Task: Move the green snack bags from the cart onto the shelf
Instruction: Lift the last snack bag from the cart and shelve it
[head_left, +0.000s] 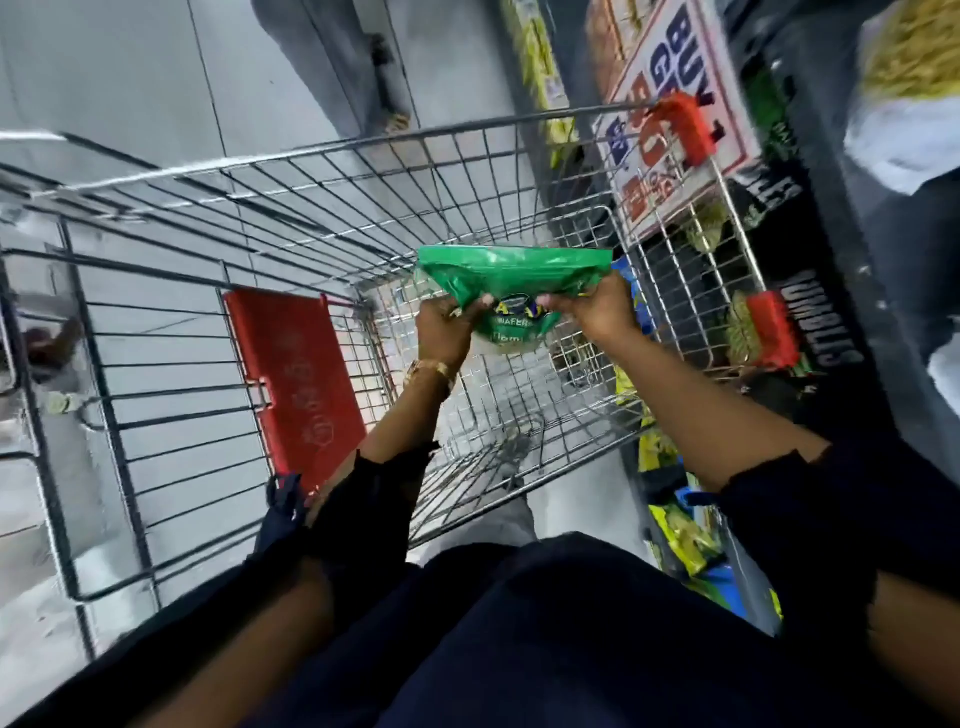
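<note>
A green snack bag (511, 280) with white and blue lettering is held over the inside of the wire shopping cart (291, 208). My left hand (448, 327) grips the bag's lower left edge. My right hand (592, 312) grips its lower right edge. The bag sits well above the cart's wire floor, near the right wall. The dark shelf (810, 291) with snack packets runs along the right of the cart. I see no other green bags inside the cart.
A red child-seat flap (296, 384) lies at the cart's left. Red corner bumpers (685, 127) mark its right side. A white promotional sign (675, 104) hangs on the shelf. Yellow and blue packets (675, 525) fill the low shelf. A person's legs (332, 57) stand beyond the cart.
</note>
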